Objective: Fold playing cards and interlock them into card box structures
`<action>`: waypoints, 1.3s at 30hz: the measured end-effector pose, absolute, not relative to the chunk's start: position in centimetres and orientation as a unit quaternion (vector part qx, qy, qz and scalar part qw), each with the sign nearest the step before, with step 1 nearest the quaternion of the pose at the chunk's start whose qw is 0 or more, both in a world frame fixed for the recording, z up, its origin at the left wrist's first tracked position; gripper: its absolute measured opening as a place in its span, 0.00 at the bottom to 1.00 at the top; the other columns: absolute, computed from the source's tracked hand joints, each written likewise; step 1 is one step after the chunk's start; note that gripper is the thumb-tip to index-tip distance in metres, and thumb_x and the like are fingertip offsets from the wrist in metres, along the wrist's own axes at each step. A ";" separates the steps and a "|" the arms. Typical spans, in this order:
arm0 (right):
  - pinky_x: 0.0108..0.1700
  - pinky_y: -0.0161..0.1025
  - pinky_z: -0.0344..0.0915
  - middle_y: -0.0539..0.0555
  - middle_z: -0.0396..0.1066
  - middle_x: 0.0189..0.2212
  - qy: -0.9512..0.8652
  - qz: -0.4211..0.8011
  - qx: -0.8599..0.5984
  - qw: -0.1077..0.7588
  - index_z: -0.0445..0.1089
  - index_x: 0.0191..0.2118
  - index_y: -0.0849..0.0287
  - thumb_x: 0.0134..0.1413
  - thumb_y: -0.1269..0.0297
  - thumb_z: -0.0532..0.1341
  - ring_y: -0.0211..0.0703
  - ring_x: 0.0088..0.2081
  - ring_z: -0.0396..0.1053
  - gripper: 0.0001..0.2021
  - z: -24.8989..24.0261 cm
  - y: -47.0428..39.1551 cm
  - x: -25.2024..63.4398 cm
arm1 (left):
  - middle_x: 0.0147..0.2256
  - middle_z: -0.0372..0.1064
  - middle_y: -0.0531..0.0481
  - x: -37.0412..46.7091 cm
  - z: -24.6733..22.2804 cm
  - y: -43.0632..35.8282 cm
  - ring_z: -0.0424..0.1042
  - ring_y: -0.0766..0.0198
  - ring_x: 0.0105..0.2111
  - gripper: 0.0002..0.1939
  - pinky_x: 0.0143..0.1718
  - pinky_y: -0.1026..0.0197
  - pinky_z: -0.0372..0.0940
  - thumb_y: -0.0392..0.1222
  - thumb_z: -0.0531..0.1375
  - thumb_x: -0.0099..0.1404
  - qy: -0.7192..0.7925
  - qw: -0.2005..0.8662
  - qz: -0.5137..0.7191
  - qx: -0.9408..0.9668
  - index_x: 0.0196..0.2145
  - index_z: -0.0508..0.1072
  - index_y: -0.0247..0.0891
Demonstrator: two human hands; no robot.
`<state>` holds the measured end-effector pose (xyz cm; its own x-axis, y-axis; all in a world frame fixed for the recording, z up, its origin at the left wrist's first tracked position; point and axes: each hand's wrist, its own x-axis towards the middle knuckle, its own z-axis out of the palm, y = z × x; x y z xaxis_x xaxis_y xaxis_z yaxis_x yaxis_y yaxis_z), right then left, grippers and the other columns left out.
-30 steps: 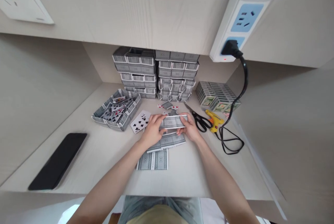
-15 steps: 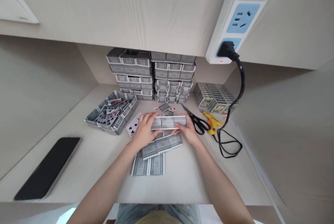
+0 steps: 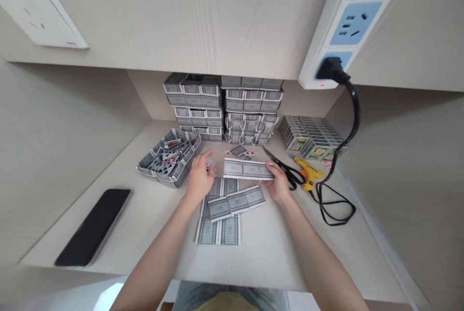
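A strip of joined grey playing cards (image 3: 243, 169) is held at its right end by my right hand (image 3: 278, 183), thumb on top. To its left, my left hand (image 3: 200, 179) is apart from the strip, with its fingers spread and nothing gripped. A second card strip (image 3: 237, 203) lies slanted on the desk below, resting across a flat panel of joined cards (image 3: 219, 231). Loose cards (image 3: 239, 150) lie behind the held strip.
Card-built boxes (image 3: 203, 100) are stacked at the back. A card tray (image 3: 174, 180) with loose cards stands left, a black phone (image 3: 93, 228) nearer. Rightward are black scissors (image 3: 290, 173), a yellow glue gun (image 3: 308, 174) with its cable, and packs of cards (image 3: 313, 137).
My left hand has let go of the strip's left end and moved away to the left. My right hand still holds the strip. The camera view has turned slightly left.
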<state>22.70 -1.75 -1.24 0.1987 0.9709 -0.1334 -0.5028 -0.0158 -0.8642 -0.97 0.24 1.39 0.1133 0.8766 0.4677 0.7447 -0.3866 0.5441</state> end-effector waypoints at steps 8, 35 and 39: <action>0.17 0.31 0.62 0.47 0.70 0.26 -0.222 0.592 -0.411 0.657 0.66 0.31 0.57 0.39 0.68 0.63 0.35 0.22 0.65 0.09 -1.3 -1.6 23.3 | 0.50 0.61 0.32 -1.6 -0.7 1.1 0.61 0.51 0.50 0.33 0.49 0.54 0.58 0.45 0.59 0.54 0.633 0.082 0.228 0.735 0.54 0.56 0.28; 0.39 0.46 0.60 0.55 0.66 0.31 -0.543 0.070 -0.653 0.524 0.64 0.33 0.59 0.44 0.65 0.56 0.47 0.35 0.62 0.08 -3.2 -1.3 23.0 | 0.41 0.66 0.44 -1.8 0.3 1.0 0.67 0.57 0.40 0.16 0.44 0.57 0.62 0.43 0.57 0.56 0.602 0.058 0.263 0.751 0.42 0.68 0.36; 0.47 0.51 0.56 0.57 0.66 0.36 -0.621 0.021 -0.612 0.489 0.65 0.35 0.58 0.47 0.67 0.55 0.50 0.42 0.60 0.07 -1.8 -2.4 22.1 | 0.43 0.65 0.43 -1.8 0.0 1.0 0.65 0.55 0.44 0.21 0.47 0.56 0.60 0.46 0.60 0.52 0.595 0.046 0.251 0.762 0.44 0.67 0.36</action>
<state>22.07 -2.43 -1.79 0.2269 0.7810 0.5819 0.7389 0.2511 -0.6252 -1.83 0.99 0.03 0.1659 0.9302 0.3273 0.8843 -0.2872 0.3681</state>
